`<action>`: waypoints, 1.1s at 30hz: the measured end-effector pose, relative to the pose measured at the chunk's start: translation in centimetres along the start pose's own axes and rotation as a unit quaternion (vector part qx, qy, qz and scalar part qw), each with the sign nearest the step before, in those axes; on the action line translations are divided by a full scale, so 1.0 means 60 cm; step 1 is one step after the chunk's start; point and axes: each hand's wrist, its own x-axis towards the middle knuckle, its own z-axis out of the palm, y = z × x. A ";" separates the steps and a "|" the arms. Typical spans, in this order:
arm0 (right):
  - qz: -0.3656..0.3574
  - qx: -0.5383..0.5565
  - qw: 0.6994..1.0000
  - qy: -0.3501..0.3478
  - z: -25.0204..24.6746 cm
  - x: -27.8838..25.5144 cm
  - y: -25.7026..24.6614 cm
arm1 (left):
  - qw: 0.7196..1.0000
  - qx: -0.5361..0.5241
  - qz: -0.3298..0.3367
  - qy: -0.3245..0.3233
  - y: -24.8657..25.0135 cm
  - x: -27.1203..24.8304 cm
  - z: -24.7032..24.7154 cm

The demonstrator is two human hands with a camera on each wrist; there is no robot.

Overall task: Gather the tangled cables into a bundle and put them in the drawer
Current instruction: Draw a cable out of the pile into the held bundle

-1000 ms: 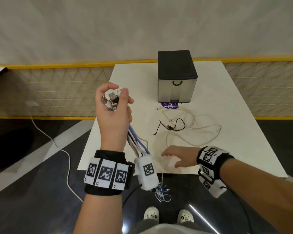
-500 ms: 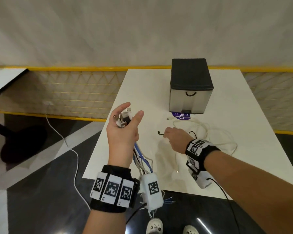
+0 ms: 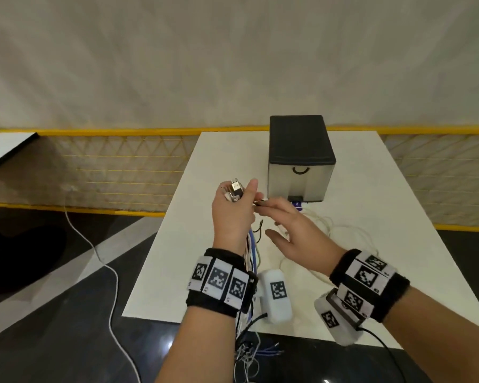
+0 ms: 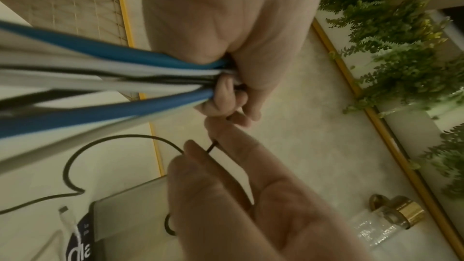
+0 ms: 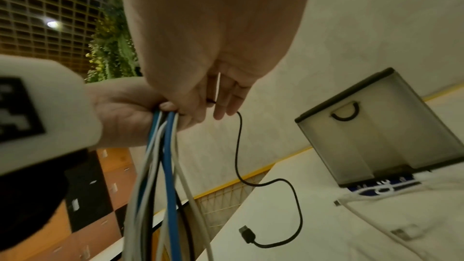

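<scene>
My left hand (image 3: 232, 215) is raised over the table's left part and grips a bundle of blue, white and black cables (image 5: 166, 166). Their plugs (image 3: 235, 190) stick up above the fist, and the loose lengths hang past my wrist. My right hand (image 3: 273, 207) touches the left fist and pinches the end of a thin black cable (image 5: 238, 146). That cable's USB plug (image 5: 247, 234) dangles just above the table. A loose white cable tangle (image 3: 343, 230) lies on the table. The small drawer unit (image 3: 300, 161), black-topped with a grey front, is closed.
The white table (image 3: 398, 217) has its near edge just below my wrists. A purple sticker (image 3: 297, 204) lies by the drawer unit's foot. A yellow mesh railing (image 3: 122, 167) runs behind the table. A white cord (image 3: 105, 266) trails over the dark floor on the left.
My right hand has lifted off the table with the thin black cable's end and come left to meet the left fist. The left hand still holds its bundle.
</scene>
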 end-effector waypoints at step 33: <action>0.294 0.049 0.916 -0.268 0.071 -0.252 0.069 | 0.982 -0.159 0.094 0.029 0.105 -0.044 -0.059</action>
